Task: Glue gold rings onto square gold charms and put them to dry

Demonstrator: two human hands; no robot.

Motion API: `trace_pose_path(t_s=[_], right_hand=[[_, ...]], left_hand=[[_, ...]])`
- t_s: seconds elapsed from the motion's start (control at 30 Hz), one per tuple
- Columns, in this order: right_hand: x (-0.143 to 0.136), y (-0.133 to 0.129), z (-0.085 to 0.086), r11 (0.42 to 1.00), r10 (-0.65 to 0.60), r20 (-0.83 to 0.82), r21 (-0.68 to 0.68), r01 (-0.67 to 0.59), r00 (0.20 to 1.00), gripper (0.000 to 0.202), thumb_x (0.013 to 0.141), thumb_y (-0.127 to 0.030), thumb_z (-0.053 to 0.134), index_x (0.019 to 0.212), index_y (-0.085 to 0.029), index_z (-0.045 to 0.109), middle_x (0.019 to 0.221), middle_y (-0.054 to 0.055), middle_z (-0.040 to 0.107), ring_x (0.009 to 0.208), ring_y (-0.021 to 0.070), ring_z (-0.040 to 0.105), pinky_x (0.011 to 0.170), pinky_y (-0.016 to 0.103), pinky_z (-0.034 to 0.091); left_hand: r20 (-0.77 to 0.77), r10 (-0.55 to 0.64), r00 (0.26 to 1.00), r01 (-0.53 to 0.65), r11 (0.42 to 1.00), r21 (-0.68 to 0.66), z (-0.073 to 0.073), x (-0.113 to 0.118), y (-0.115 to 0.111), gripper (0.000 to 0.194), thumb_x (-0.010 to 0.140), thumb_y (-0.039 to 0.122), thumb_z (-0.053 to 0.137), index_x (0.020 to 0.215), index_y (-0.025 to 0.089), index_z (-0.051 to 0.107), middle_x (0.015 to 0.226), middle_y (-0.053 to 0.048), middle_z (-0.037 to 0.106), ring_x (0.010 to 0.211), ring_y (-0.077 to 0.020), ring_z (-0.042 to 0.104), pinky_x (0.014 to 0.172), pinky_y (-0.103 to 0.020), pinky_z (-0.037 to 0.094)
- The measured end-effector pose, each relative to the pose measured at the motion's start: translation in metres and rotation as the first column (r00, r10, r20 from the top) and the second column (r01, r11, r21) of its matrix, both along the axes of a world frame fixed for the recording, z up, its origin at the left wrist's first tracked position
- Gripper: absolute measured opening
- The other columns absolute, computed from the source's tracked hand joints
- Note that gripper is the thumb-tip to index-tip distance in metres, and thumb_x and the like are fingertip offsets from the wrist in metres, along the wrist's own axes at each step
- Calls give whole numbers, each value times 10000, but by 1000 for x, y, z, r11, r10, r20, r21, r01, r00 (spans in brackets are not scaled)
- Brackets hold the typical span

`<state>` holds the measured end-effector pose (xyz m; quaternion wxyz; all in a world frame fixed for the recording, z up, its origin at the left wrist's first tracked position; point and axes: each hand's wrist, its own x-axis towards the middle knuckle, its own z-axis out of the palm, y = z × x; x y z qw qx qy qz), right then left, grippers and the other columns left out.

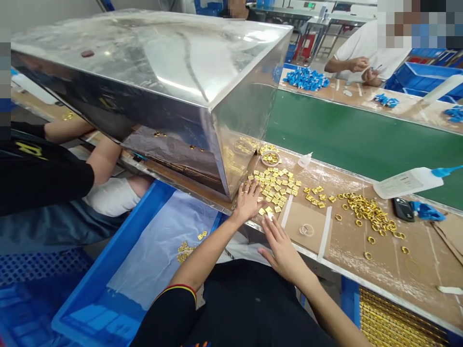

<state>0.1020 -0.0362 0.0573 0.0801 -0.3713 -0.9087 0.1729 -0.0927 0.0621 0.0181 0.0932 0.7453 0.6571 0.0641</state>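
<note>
My left hand (pixel 249 201) lies with its fingers spread at the left edge of the many small gold square pieces (pixel 277 185) on the brown work surface. Close to the front edge, my right hand (pixel 282 246) is held flat, fingers stretched, its tips touching or just over the nearest gold pieces. Neither hand grips anything. A round clear dish (pixel 270 158) with gold parts stands behind the pieces. To the right are a small clear ring-shaped lid (pixel 306 230) and a pile of gold rings (pixel 372 212).
A large metal hood (pixel 155 62) stands left of my hands. Below it is a blue bin (pixel 97 270) with a plastic sheet and gold pieces. A white bottle (pixel 408 182) lies by the green belt (pixel 354 140). Other people sit at left and across the belt.
</note>
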Motion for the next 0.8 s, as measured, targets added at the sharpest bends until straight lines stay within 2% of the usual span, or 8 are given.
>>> trace_pose_path(t_s=[0.07,0.13,0.23,0.33,0.43,0.57,0.67,0.8], right_hand=[[-9,-1,-31,981,-147,44,136,139,988,728,1077,-430,418,1677,-135,130,1687,211,281,1572,379,261,1182,583,407],[-12,-1,-54,954,-213,73,231,191,974,734,1083,-430,388,1676,-110,96,1685,225,272,1570,375,270,1179,579,397],[-13,-3,-71,930,-244,99,306,204,965,724,1091,-443,340,1675,-99,85,1679,227,288,1552,365,320,1171,541,401],[-14,-5,-75,902,-298,74,349,255,952,753,1094,-446,316,1671,-83,-6,1677,249,278,1528,374,363,1153,520,413],[-18,-4,-75,872,-350,23,373,317,937,795,1093,-438,324,1653,-91,-121,1682,261,259,1516,388,375,1150,530,405],[-20,-5,-74,848,-408,-3,370,380,913,816,1086,-391,362,1646,-99,-154,1701,271,182,1525,412,344,1169,564,368],[-20,-8,-75,838,-439,16,369,403,898,799,1080,-368,370,1654,-81,-106,1697,289,171,1526,419,338,1175,574,352],[-22,-6,-77,862,-419,64,342,375,906,733,1057,-339,396,1651,-29,98,1681,312,189,1543,421,301,1202,599,296]], left_hand=[[7,7,1000,-7,1000,-16,2,-1,3,697,1044,531,350,1632,158,316,1709,-159,275,1592,-343,252,1269,-587,234],[12,13,1000,-13,999,-32,5,1,8,697,1051,521,331,1633,139,305,1711,-169,261,1595,-340,244,1269,-580,238],[13,27,1000,-27,999,-30,10,5,14,672,1064,483,292,1631,122,305,1710,-173,263,1597,-329,245,1273,-568,233],[6,15,1000,-16,999,41,8,9,0,672,1065,472,283,1643,129,267,1705,-165,286,1601,-318,235,1279,-563,221],[-19,-38,999,39,994,105,-4,13,-35,691,1057,499,311,1656,165,226,1702,-148,308,1603,-313,228,1276,-566,221],[-39,-85,996,87,993,76,-17,19,-74,679,1046,526,353,1635,190,307,1679,-140,366,1587,-319,276,1256,-565,270],[-30,-67,997,69,996,65,-15,23,-73,671,1044,540,358,1630,214,325,1677,-122,378,1584,-307,286,1251,-554,288],[5,-43,999,43,998,42,-8,25,-54,668,1053,541,323,1627,199,333,1682,-127,366,1595,-297,258,1260,-550,272]])
